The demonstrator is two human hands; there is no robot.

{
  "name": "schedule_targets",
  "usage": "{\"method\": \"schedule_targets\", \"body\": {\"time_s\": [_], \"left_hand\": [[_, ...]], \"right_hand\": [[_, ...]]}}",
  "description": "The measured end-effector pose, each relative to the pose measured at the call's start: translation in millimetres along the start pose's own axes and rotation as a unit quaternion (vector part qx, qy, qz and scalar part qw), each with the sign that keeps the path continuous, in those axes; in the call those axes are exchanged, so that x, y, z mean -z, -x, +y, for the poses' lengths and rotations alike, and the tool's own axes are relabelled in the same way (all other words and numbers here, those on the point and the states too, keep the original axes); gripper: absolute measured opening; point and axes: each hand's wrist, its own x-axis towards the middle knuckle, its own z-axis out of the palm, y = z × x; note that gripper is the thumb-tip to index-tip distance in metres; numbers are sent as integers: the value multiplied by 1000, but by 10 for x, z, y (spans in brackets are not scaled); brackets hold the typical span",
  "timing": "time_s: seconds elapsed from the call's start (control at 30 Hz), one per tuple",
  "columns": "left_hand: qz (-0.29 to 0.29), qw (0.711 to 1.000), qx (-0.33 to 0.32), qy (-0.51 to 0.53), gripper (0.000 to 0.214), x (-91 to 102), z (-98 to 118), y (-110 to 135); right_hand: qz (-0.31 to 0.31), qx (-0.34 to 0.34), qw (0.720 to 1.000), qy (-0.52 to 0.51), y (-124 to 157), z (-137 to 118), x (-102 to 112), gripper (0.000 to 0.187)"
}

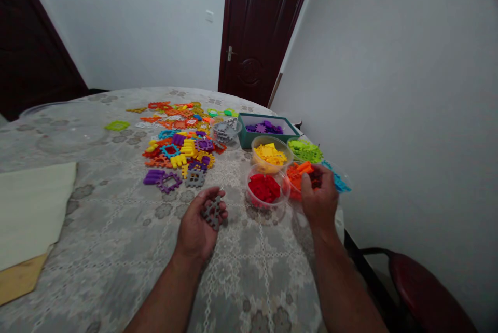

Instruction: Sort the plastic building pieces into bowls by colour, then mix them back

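In my left hand [200, 224], palm up with the fingers curled, lies a grey notched building piece [212, 213]. My right hand [321, 195] is over the bowl of orange pieces [294, 180], its thumb and fingers closed on an orange building piece [305, 167]. To its left are a clear bowl of red pieces [264, 189] and a bowl of yellow pieces [271, 154]. A mixed pile of coloured pieces [182, 151] lies beyond my left hand, with a grey square piece [195, 178] at its near edge.
Behind the bowls stand a green box [249, 138] with purple pieces, a bowl of grey pieces [226, 130], and green pieces [305, 150]. Blue pieces [338, 177] sit at the right edge. A clear lid [73, 136] and pale board [35, 213] lie left; a chair [424, 286] stands right.
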Motion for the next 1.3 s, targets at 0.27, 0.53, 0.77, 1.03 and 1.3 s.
{"method": "schedule_targets", "body": {"time_s": [0.27,0.53,0.77,1.03,1.3], "left_hand": [[-10,1000,-1,-17,24,-17,24,-6],[-29,999,-11,-23,27,8,49,11],[-59,997,27,49,34,19,62,62],[-82,990,6,110,28,-25,-72,95],[-88,992,-37,77,31,24,-125,46]], "right_hand": [[-57,88,987,123,-109,191,-107,26],[-20,194,976,98,-123,160,-112,13],[-143,312,933,-112,366,-397,-118,16],[-403,320,854,-69,1013,-712,-345,38],[-394,254,869,-159,934,-684,-343,26]]}}
